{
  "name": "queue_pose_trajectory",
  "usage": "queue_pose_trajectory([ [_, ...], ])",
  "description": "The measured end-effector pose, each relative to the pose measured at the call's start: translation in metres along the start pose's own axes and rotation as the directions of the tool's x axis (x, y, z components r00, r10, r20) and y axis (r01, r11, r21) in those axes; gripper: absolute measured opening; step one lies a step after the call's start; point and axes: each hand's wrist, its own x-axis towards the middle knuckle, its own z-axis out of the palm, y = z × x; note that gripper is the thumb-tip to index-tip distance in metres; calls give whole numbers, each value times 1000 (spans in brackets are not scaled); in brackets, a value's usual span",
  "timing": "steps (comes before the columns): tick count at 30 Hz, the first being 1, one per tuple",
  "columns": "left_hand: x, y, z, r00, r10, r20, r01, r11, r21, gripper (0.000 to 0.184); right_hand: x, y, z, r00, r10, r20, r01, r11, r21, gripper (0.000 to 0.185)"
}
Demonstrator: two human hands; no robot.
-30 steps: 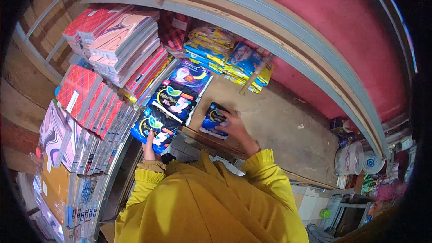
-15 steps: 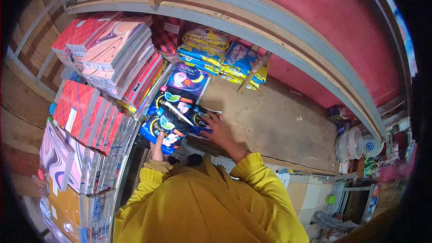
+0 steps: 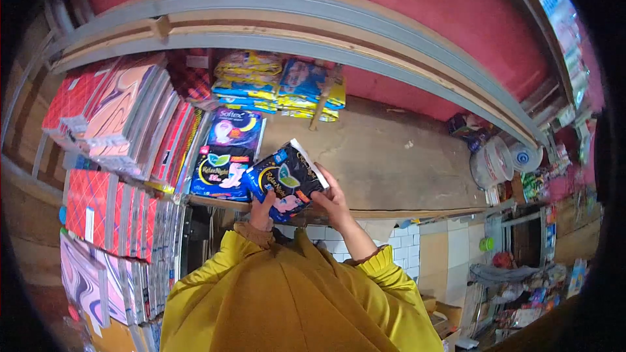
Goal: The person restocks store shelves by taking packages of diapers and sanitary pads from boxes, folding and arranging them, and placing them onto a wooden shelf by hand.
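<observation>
A dark blue Relax Night pack of sanitary pads (image 3: 280, 173) is tilted above the front edge of the shelf, held between both hands. My left hand (image 3: 263, 212) grips its lower left edge, thumb on the front. On the right side, my right hand (image 3: 334, 202) closes around the edge near a white strip, its thumb also on the front. Left of it, another Relax Night pack (image 3: 218, 173) lies on the shelf. Behind that one is a purple Softex pack (image 3: 229, 129).
The wooden shelf (image 3: 385, 156) runs to the right, with a grey metal rail (image 3: 313, 6) above. Stacked books (image 3: 124, 111) stand at the left. Blue and yellow packs (image 3: 303, 81) are piled at the back. A clear plastic tub (image 3: 492, 163) sits at the far right.
The held pack has moved right, away from the packs on the shelf, and turned. My right hand has gone from a dark pack on the shelf to the held pack's right edge. The view has shifted.
</observation>
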Motion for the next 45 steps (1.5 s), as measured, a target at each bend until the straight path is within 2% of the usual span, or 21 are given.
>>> queue_pose_trajectory([
  [4,20,3,8,938,-37,346,53,998,-37,56,-6,-8,-41,956,107,-273,-80,991,111,49],
  [5,22,8,9,930,12,368,-124,951,282,61,-3,-15,-47,948,85,-306,-47,991,128,42],
  [7,21,16,19,851,142,506,-472,630,617,63,0,-31,-65,935,94,-342,-50,989,137,37],
  [8,18,22,22,796,177,579,-598,378,707,64,7,-35,-70,926,64,-371,-16,991,133,35],
  [9,18,25,26,798,92,596,-597,-15,802,66,15,-33,-83,924,52,-379,-17,995,96,34],
  [12,15,8,8,796,-128,592,-587,-404,701,69,47,-36,-103,914,48,-402,-73,996,-47,34],
  [13,14,6,6,776,-104,622,-594,-448,667,72,62,-38,-104,913,48,-404,-103,988,-114,34],
  [15,10,6,1,768,-103,632,-606,-437,665,72,96,-37,-102,910,30,-414,-123,972,-201,32],
  [18,6,6,-5,775,-120,621,-601,-445,664,73,145,-27,-87,964,103,-245,-186,920,-346,31],
  [20,3,8,-2,779,-108,617,-594,-441,673,73,189,37,-106,954,271,-126,-298,873,-385,29],
  [22,2,6,-3,790,-123,601,-585,-444,678,73,206,94,-98,960,280,13,-222,786,-576,30],
  [24,1,9,-2,793,-114,599,-583,-428,690,74,204,100,-70,970,238,-43,-231,855,-465,28],
  [25,0,10,-4,789,-111,604,-591,-405,698,70,206,107,-63,985,167,42,-135,904,-406,29],
  [28,2,12,-11,767,-142,625,-629,-355,691,67,210,115,-52,996,84,11,-70,894,-442,31],
  [32,7,20,-11,751,-186,634,-652,-365,665,64,217,126,-68,955,258,145,-107,758,-644,30],
  [35,9,23,-10,736,-180,652,-668,-350,657,63,211,119,-61,982,131,133,24,618,-786,28],
  [36,9,24,-8,738,-188,648,-667,-355,655,63,206,113,-55,985,-76,153,171,434,-885,30],
  [38,8,23,-7,746,-177,642,-656,-359,664,63,186,83,-17,856,-424,297,305,-51,-951,32],
  [39,8,21,-6,749,-160,643,-651,-359,669,63,184,105,-18,881,-318,350,332,-111,-937,35],
  [43,10,19,1,744,-132,655,-650,-365,666,64,157,89,12,947,-21,320,315,-135,-940,41],
  [45,9,20,5,737,-147,660,-664,-345,664,63,153,76,2,939,-29,342,341,-29,-940,42],
])
